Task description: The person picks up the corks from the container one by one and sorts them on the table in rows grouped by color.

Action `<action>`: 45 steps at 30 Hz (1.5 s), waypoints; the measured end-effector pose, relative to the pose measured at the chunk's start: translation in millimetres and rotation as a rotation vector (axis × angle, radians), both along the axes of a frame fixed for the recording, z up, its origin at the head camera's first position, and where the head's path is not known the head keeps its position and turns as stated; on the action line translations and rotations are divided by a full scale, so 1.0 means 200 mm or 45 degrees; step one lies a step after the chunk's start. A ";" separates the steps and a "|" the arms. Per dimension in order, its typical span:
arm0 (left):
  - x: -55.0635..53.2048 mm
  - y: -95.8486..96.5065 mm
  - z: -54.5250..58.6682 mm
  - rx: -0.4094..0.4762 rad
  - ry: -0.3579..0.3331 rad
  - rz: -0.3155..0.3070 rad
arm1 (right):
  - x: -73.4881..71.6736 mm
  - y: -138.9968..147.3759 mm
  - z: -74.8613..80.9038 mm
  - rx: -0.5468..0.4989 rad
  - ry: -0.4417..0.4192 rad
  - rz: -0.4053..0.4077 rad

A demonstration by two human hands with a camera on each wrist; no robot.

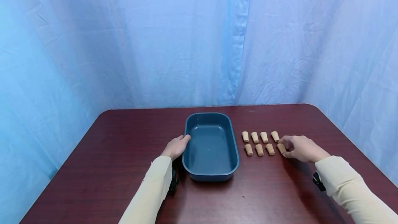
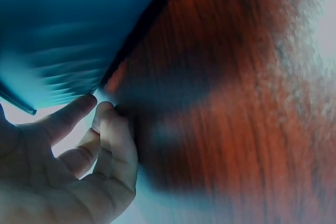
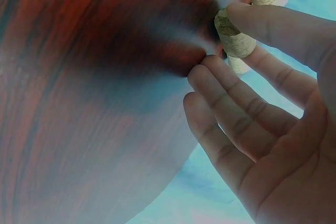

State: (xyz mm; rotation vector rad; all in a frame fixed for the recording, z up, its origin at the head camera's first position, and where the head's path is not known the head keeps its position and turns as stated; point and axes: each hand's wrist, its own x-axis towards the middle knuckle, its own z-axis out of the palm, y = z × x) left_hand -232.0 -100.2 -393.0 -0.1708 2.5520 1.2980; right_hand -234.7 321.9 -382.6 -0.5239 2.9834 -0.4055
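Note:
My right hand (image 1: 301, 148) pinches a cork stopper (image 3: 236, 38) between thumb and index finger, at the right end of the nearer row. The other fingers of that hand spread loosely beside it, low over the table. Further cork stoppers lie to its left in two short rows, among them one cork (image 1: 270, 149) in the nearer row and one cork (image 1: 275, 136) in the farther row. At the tray's left side, my left hand (image 1: 176, 146) touches the blue tray (image 1: 236, 148) with its thumb. Its other fingers curl loosely outside the wall, close to the tabletop.
The tray stands mid-table, its inside bare, left of the corks. The dark reddish wooden table (image 1: 124, 141) has rounded far corners. Light blue curtains (image 1: 174, 44) hang behind it and along both sides.

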 end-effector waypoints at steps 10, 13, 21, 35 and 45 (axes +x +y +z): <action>0.00 0.00 0.00 0.001 0.000 -0.014 | 0.01 0.00 0.00 -0.042 -0.009 -0.002; 0.00 -0.01 0.00 0.009 -0.019 -0.020 | 0.01 0.00 0.01 -0.041 -0.044 0.012; -0.01 -0.03 0.01 0.110 -0.046 -0.033 | 0.02 0.01 0.00 -0.045 -0.021 0.022; 0.01 -0.03 0.01 0.101 -0.039 -0.023 | 0.02 0.00 -0.02 -0.045 0.042 0.029; 0.02 -0.03 -0.01 0.089 0.075 0.007 | 0.03 0.00 -0.01 -0.069 0.003 -0.010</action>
